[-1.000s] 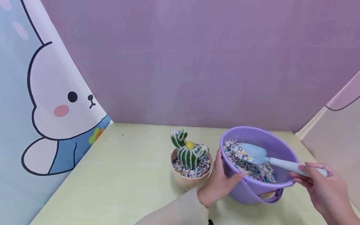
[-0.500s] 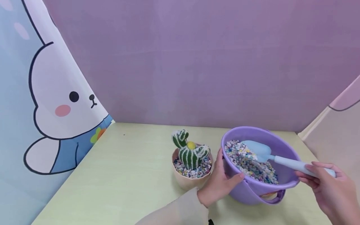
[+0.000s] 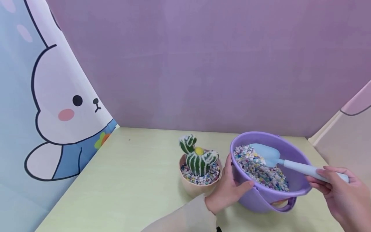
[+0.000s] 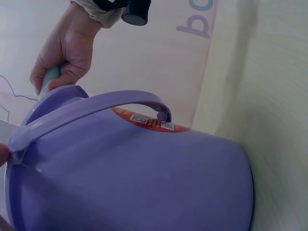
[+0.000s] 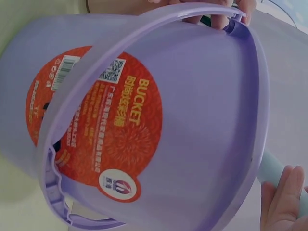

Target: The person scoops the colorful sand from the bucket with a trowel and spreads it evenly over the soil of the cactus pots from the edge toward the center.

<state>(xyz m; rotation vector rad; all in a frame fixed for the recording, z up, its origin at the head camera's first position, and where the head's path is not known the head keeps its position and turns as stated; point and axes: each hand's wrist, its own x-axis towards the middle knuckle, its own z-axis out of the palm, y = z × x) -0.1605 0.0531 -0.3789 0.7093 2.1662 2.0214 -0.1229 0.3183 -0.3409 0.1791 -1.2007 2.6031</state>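
Note:
In the head view a purple bucket point(image 3: 252, 201) stands tilted, holding multicoloured pebbles point(image 3: 261, 174). My left hand point(image 3: 227, 188) grips its left side, thumb at the front rim. My right hand point(image 3: 345, 190) holds the handle of a light blue trowel point(image 3: 301, 167). Its blade lies inside the bucket, with pale pebbles around its left end. How deep that end sits is hard to tell. In the right wrist view, fingers point(image 5: 220, 20) of the left hand show by the bucket's bail handle point(image 5: 115, 36). The left wrist view has the right hand point(image 4: 67, 50) above the rim.
Close to the left hand stands a peach pot point(image 3: 194, 190) of pebbles with a green toy-like cactus point(image 3: 198, 162) and a yellow ball on it. The pale table point(image 3: 130, 180) meets a purple backdrop point(image 3: 188, 80) behind. A rabbit-print sheet point(image 3: 58, 87) hangs on the left.
The trowel and right hand have drawn a little to the right over the bucket. The left hand keeps its grip. The whole view has shifted slightly.

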